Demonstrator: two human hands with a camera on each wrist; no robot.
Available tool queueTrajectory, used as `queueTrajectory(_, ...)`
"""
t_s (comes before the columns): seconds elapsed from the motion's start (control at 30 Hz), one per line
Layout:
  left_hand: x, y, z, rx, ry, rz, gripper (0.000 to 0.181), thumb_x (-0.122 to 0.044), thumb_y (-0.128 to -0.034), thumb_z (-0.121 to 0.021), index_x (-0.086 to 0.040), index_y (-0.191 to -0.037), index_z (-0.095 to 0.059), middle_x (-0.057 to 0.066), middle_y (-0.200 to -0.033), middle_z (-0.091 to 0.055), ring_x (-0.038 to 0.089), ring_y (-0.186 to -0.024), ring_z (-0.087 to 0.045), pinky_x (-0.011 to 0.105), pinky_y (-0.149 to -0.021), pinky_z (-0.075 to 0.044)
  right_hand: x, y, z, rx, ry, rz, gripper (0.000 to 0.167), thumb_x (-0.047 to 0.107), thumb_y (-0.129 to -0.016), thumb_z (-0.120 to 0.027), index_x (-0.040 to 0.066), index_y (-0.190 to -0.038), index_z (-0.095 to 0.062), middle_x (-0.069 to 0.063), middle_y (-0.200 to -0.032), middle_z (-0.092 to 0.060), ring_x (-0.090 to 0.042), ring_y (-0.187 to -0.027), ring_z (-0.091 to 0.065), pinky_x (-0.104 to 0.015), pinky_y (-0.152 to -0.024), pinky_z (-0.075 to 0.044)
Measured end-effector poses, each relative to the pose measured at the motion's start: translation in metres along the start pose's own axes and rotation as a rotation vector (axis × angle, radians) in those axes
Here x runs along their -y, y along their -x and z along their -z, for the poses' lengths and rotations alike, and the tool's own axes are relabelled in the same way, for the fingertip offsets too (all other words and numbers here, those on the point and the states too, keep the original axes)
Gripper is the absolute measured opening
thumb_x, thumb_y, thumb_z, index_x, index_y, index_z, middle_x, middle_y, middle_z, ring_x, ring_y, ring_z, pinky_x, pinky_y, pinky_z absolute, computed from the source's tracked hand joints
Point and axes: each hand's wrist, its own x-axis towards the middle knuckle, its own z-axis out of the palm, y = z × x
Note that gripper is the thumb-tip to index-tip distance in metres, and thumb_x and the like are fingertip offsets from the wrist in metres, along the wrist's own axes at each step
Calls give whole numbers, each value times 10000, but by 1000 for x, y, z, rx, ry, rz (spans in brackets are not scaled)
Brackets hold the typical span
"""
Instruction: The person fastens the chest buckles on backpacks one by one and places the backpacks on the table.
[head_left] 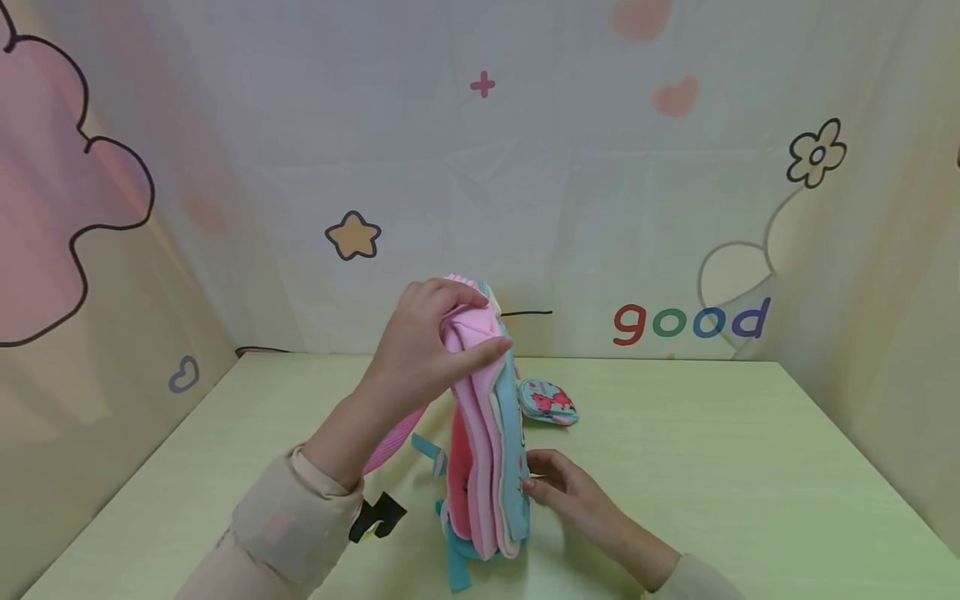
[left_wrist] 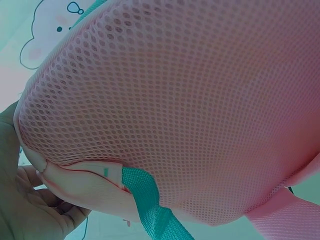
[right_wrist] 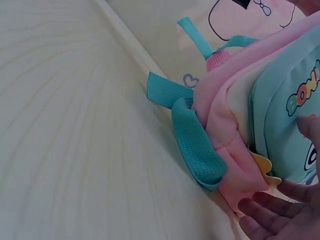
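A small pink and teal backpack stands side-on on the table, its front facing right. My left hand grips its top, thumb on the near side and fingers over the far side. In the left wrist view, pink mesh padding fills most of the picture, with the left hand at its edge. The right hand touches the lower front panel, fingers loosely bent. The right wrist view shows the right hand by the teal front panel, which carries colourful letters.
A small rounded teal pouch with red figures lies behind the backpack, to the right. Teal straps hang from the backpack onto the pale table. A black plastic piece shows by the left sleeve. A printed curtain closes off the back.
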Motion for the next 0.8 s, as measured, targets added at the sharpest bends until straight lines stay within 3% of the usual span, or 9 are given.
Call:
queueTrajectory(0.27,-4,1,-1,-3,-17,-24,463,-335,-796,-753,-100,-1173,-625,84,-1223,-607,239,-1144,-484,354,-776,-554,1,3,14,62,55,39,480,252,-995,-516,-61,-1346,-422,-265,-1324,-519,-317,-1183,-558,-269,-933,-509)
queueTrajectory(0.43,-7,1,-3,-9,-8,-37,535,-333,-795,-759,-84,-1235,-584,79,-1202,-607,227,-1102,-485,321,-737,-546,10,3,27,-16,112,28,468,260,-985,-538,-47,-1329,-454,-249,-1290,-560,-291,-1130,-601,-230,-900,-515)
queueTrajectory(0.63,-11,0,-8,-16,-6,-53,599,-339,-790,-767,-103,-1292,-540,69,-1191,-595,216,-1100,-487,311,-739,-535,43,3,50,-127,140,97,422,210,-983,-539,-61,-1301,-479,-263,-1256,-565,-121,-1021,-632,-171,-857,-519)
queueTrajectory(0.8,-14,-2,-13,-25,-8,-66,623,-342,-788,-772,-109,-1310,-526,72,-1219,-586,222,-1123,-487,316,-750,-538,82,0,66,-158,216,207,389,196,-991,-519,-20,-1312,-489,-232,-1269,-572,49,-993,-599,-150,-868,-509)
